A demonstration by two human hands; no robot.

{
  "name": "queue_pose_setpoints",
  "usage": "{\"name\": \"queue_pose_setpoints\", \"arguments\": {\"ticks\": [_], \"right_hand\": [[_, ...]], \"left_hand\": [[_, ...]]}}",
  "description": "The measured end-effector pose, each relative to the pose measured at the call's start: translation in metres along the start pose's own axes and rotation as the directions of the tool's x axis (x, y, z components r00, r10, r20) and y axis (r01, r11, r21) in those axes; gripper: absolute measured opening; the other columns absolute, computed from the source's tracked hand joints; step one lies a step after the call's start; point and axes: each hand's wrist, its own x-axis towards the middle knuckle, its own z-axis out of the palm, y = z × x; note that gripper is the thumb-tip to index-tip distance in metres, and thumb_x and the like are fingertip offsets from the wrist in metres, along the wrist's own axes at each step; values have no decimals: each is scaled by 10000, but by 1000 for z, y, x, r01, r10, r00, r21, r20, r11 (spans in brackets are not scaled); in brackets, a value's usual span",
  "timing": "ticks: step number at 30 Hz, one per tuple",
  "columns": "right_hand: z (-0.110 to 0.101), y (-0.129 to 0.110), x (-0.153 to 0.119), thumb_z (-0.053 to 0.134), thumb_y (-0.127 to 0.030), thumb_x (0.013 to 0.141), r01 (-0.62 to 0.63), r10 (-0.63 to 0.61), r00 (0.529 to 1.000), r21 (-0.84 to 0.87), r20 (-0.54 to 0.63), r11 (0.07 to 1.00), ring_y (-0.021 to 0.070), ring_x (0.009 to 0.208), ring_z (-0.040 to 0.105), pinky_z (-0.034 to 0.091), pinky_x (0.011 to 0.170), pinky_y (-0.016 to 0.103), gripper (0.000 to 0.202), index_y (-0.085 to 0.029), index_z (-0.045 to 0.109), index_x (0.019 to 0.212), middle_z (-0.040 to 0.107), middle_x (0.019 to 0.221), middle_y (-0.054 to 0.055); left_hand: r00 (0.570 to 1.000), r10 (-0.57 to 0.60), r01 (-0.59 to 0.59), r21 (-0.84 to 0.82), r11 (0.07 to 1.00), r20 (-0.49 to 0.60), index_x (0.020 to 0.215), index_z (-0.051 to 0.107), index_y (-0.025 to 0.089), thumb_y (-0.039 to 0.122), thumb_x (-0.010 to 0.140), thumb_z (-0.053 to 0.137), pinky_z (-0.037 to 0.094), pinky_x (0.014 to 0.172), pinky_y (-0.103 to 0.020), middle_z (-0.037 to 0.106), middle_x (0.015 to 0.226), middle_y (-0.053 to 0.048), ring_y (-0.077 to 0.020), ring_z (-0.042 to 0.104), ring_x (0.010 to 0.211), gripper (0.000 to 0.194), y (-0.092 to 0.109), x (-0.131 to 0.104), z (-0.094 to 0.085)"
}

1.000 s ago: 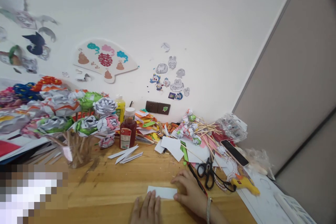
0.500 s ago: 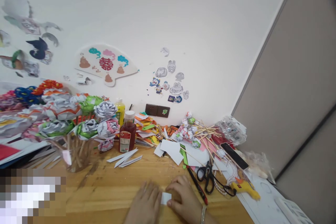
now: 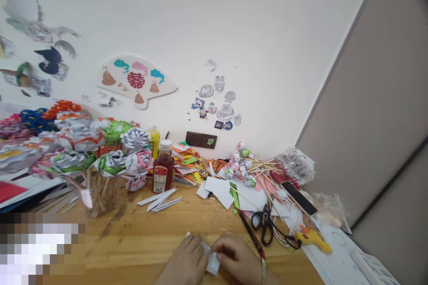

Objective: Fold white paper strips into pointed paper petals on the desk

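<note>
While our left hand (image 3: 187,257) is lying over the white paper slip (image 3: 213,265), our right hand (image 3: 236,256) is pinching its edge, thumb and forefinger narrowed! We're seeing the slip low on the wooden table (image 3: 140,245), showing mostly between our hands, one corner peeking out beyond the left. How far those left fingers are closing, we cannot tell. Off to the right, the red-and-black pen (image 3: 251,234) is lying beside the black scissors (image 3: 264,223), and the yellow glue gun (image 3: 313,239) is resting just past them.
</note>
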Motion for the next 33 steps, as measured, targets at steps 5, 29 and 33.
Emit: {"name": "queue_pose_setpoints", "arguments": {"ticks": [5,29,33], "right_hand": [[-7,0,-1,514,-522,834,84,-89,993,65,78,994,180,693,568,411,658,273,389,-203,736,812,661,695,44],[-4,16,-1,574,-673,704,94,-90,981,-12,172,996,177,828,545,382,785,304,462,-247,737,773,602,834,30],[-8,19,0,584,-670,697,59,-60,975,14,215,998,176,831,542,380,780,298,463,-246,742,797,587,829,24]], "left_hand": [[993,105,-99,-113,989,48,702,549,183,205,909,472,392,725,-305,588,701,-3,-181,514,734,222,-8,12,-22],[877,116,241,-636,733,466,741,628,256,378,807,624,371,860,-314,651,970,-9,-190,542,955,139,-38,28,-52],[878,127,236,-649,723,461,793,632,268,349,847,576,368,856,-305,665,939,2,-173,556,929,112,-39,30,-53]]}}
